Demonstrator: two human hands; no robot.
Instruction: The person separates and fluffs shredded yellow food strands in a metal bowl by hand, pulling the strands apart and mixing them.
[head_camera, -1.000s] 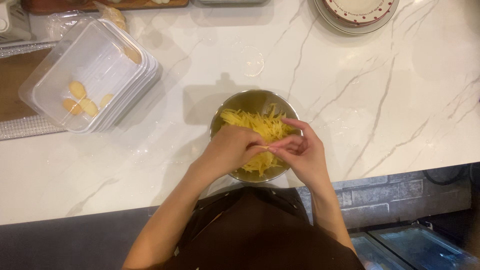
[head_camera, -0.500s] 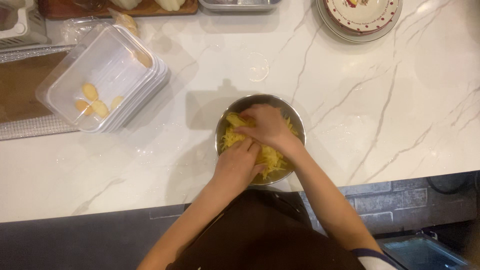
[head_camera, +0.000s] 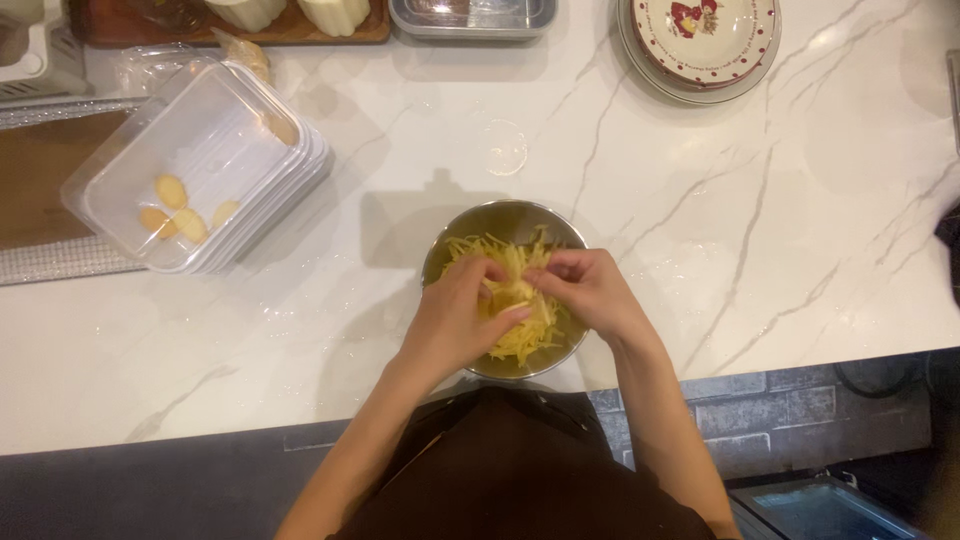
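Observation:
A round metal bowl (head_camera: 500, 215) stands near the front edge of the white marble counter (head_camera: 760, 230). It holds yellow shredded strips (head_camera: 505, 255). Both hands are inside the bowl over the strips. My left hand (head_camera: 455, 320) comes in from the lower left, its fingers curled around a clump of strips. My right hand (head_camera: 590, 295) comes in from the right, fingers pinched on the same clump at the bowl's middle. The hands touch each other there.
A stack of clear plastic trays (head_camera: 195, 170) with a few yellow slices (head_camera: 175, 210) sits at the left. A wooden board (head_camera: 230, 25) and a metal tray (head_camera: 470, 15) line the far edge. Stacked patterned plates (head_camera: 700, 45) stand at the back right.
The hands have shifted within the bowl: my right hand drew back from the far left side to the middle, and both hands now meet on a clump of strips.

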